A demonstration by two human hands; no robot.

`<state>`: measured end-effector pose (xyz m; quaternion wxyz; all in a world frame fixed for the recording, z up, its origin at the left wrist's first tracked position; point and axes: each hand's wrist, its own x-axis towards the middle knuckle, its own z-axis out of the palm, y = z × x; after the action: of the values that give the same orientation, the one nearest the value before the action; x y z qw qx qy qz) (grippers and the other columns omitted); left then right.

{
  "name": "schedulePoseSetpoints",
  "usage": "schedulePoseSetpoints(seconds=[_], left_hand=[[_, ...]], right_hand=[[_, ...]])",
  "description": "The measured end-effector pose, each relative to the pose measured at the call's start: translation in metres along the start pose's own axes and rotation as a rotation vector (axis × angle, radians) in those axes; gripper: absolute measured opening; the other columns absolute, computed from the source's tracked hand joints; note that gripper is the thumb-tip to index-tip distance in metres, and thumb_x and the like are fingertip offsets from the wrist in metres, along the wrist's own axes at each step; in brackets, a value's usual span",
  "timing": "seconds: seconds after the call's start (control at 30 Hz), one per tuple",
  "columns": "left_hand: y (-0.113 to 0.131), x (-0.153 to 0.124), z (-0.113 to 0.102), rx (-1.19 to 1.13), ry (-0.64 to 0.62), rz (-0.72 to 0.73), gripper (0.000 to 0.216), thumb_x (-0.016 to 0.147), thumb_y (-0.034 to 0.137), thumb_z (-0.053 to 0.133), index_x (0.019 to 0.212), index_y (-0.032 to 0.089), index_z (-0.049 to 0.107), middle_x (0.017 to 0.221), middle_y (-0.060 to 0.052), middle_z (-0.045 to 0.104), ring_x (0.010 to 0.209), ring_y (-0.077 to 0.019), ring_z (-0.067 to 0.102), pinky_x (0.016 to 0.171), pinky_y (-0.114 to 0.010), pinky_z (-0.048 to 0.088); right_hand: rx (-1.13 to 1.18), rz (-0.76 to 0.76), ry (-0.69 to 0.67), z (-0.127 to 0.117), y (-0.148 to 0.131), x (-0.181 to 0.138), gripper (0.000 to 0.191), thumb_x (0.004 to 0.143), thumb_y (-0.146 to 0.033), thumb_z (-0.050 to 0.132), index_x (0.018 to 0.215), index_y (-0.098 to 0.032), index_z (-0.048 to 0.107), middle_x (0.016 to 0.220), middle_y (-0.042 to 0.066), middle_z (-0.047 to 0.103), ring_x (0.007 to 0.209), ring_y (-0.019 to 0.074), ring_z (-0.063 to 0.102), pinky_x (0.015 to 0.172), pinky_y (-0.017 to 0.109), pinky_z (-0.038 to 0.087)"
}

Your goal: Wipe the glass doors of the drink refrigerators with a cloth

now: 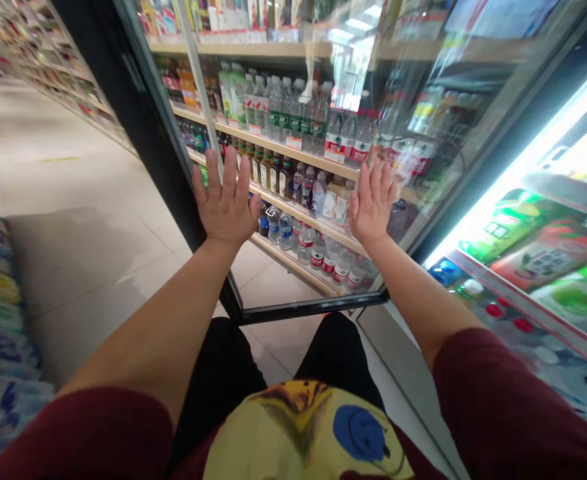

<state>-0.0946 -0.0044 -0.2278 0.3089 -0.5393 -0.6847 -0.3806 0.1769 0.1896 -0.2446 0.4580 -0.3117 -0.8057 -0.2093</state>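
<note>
Pressing flat on the glass cooler door (323, 167) at mid-frame, the left hand (227, 200) and right hand (372, 203) have fingers spread, gripping nothing. Uneven pressure could probably swing the door hard, rattling the bottles (293, 107) behind it.

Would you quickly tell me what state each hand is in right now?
Left hand: open, fingers spread, palm flat against the glass fridge door, holding nothing.
Right hand: open, fingers spread, flat against the same door, holding nothing.

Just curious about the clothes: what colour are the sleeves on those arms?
Dark red sleeves, clearest in the head view.
</note>
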Motion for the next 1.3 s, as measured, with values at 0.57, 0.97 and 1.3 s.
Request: schedulePoseSetpoints(seconds=[0.57, 0.97, 1.3], left_hand=[[-0.002, 0.000, 0.002, -0.008, 0.041, 0.023, 0.074, 0.101, 0.057, 0.034, 0.168, 0.025, 0.034, 0.176, -0.001, 0.020, 0.168, -0.0262, -0.007, 0.142, -0.060, -0.012], [-0.006, 0.000, 0.010, 0.019, 0.060, 0.074, 0.078, 0.103, 0.059, 0.033, 0.166, 0.013, 0.034, 0.176, -0.001, 0.016, 0.165, -0.0180, -0.019, 0.136, -0.041, -0.030], [0.005, -0.001, -0.004, 0.043, -0.038, -0.011, 0.080, 0.097, 0.064, 0.032, 0.164, 0.021, 0.034, 0.174, 0.007, 0.013, 0.158, -0.0075, -0.030, 0.144, -0.046, -0.013]], right_hand=[[0.158, 0.500, 0.351, 0.009, 0.094, -0.016, 0.075, 0.113, -0.047, 0.015, 0.171, -0.001, 0.026, 0.174, 0.024, 0.017, 0.166, 0.0322, 0.011, 0.135, 0.054, 0.014], [0.195, 0.434, 0.457, -0.028, 0.138, 0.078, 0.095, 0.111, -0.070, 0.012, 0.169, 0.005, 0.025, 0.175, 0.021, 0.017, 0.165, 0.0300, 0.010, 0.134, 0.046, 0.001], [0.163, 0.177, 0.476, -0.026, 0.041, 0.097, 0.083, 0.113, -0.063, 0.012, 0.169, -0.006, 0.034, 0.173, 0.019, 0.025, 0.162, 0.0293, 0.013, 0.131, 0.058, 0.001]])
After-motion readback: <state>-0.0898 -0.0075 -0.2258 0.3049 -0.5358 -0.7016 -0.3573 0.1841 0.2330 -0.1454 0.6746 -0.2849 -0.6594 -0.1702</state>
